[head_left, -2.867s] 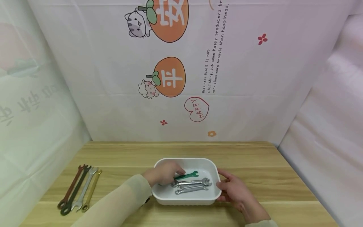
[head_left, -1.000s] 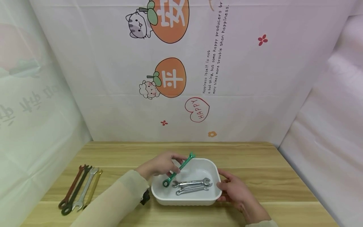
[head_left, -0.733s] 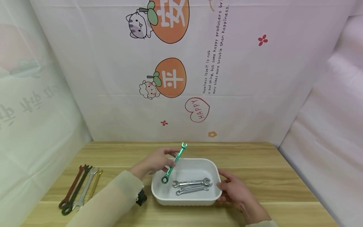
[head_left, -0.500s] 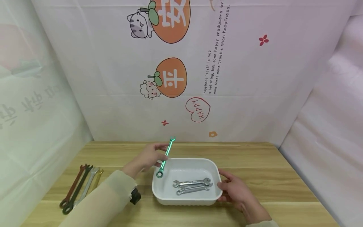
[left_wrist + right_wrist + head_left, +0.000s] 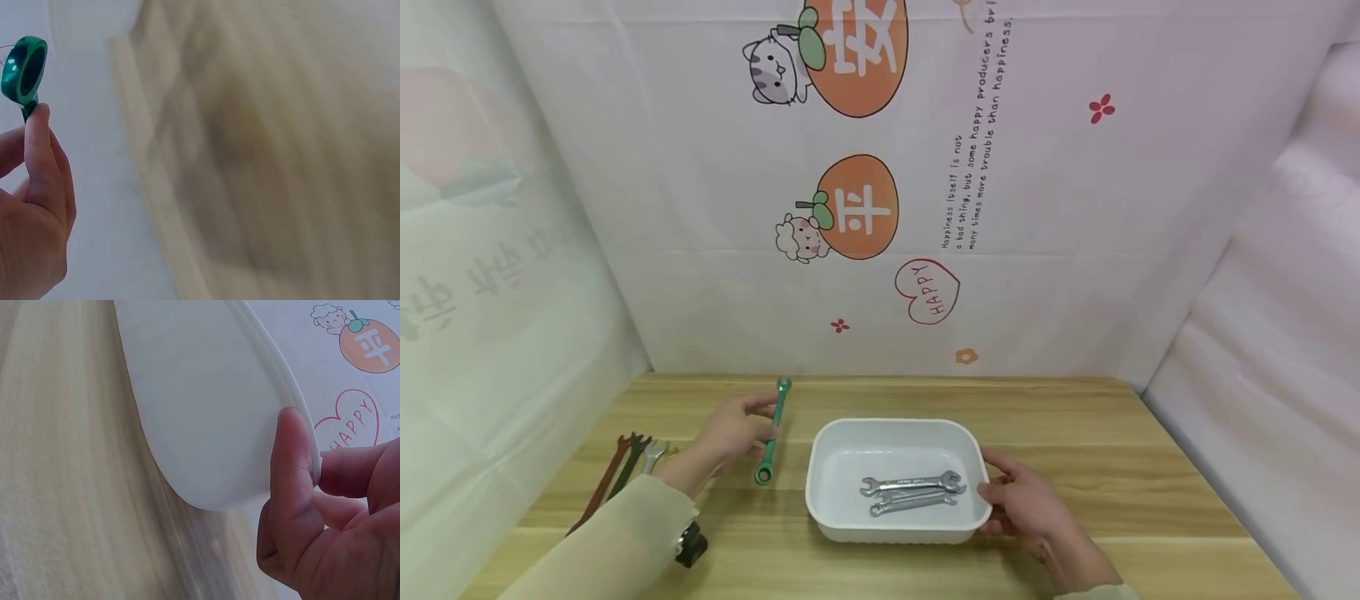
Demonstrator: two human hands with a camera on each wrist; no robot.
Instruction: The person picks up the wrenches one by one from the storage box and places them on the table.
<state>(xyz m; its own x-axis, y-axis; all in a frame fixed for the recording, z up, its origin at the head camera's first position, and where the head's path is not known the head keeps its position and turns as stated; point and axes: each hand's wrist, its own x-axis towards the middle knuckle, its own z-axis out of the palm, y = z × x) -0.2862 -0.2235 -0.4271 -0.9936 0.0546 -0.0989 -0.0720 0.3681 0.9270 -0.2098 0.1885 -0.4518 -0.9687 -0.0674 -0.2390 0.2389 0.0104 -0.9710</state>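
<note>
My left hand [image 5: 735,431] pinches a green ratcheting wrench [image 5: 774,430] by its shaft, left of the white tub. The wrench's ring end points down and toward me, its fork end away; the left wrist view shows the ring end [image 5: 25,70] just past the fingertips. On the right, my other hand [image 5: 1024,506] grips the rim of the white plastic tub [image 5: 842,523], thumb and fingers on either side of the edge in the right wrist view. Several silver wrenches [image 5: 913,483] lie together inside the tub.
Further left on the wooden table [image 5: 1052,417] lie a red wrench [image 5: 606,479], a black wrench [image 5: 628,467], a silver wrench [image 5: 653,455] and a gold wrench [image 5: 672,451], side by side and partly behind my left sleeve. Printed cloth walls [image 5: 1037,292] enclose the back and sides.
My left hand has lifted the green wrench out of the tub and carried it left, past the rim. The right hand keeps its hold on the tub.
</note>
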